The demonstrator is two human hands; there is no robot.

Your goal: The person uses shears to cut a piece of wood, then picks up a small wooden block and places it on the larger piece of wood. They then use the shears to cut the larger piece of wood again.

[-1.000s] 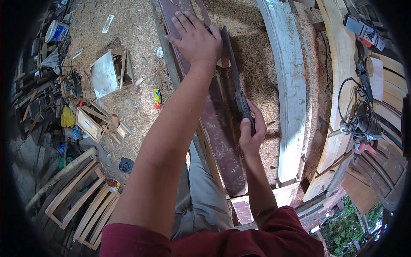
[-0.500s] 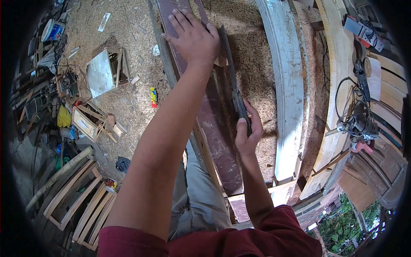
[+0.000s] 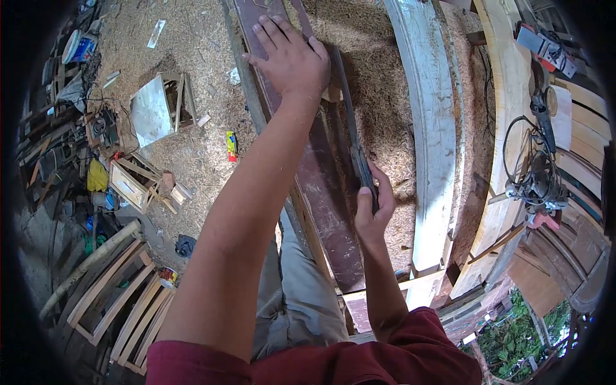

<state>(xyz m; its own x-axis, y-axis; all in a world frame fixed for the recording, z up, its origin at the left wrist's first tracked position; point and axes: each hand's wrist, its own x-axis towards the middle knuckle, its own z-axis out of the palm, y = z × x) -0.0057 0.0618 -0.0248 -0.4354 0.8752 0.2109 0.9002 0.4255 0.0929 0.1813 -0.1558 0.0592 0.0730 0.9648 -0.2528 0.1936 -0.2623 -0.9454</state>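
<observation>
My left hand [image 3: 292,64] lies flat on a long reddish-brown wooden board [image 3: 326,215], fingers spread and pointing away from me. My right hand [image 3: 375,208] is wrapped round the dark handle of a handsaw [image 3: 350,115], seen nearly edge-on. Its narrow blade reaches forward beside the board's right side, near my left hand. Whether the teeth touch the wood cannot be made out. A short pale wood end [image 3: 332,94] shows between my left wrist and the blade.
To the right runs a long whitish plank [image 3: 431,122], with a pale timber [image 3: 504,128] beyond it. A corded power tool [image 3: 539,179] sits at far right. Wood shavings cover the floor [image 3: 212,38]. Slatted wooden frames [image 3: 106,292] lie lower left, near a small tin [image 3: 168,277].
My right hand and the handsaw have shifted slightly back toward me, the blade tip with them. My left hand stays in place on the board.
</observation>
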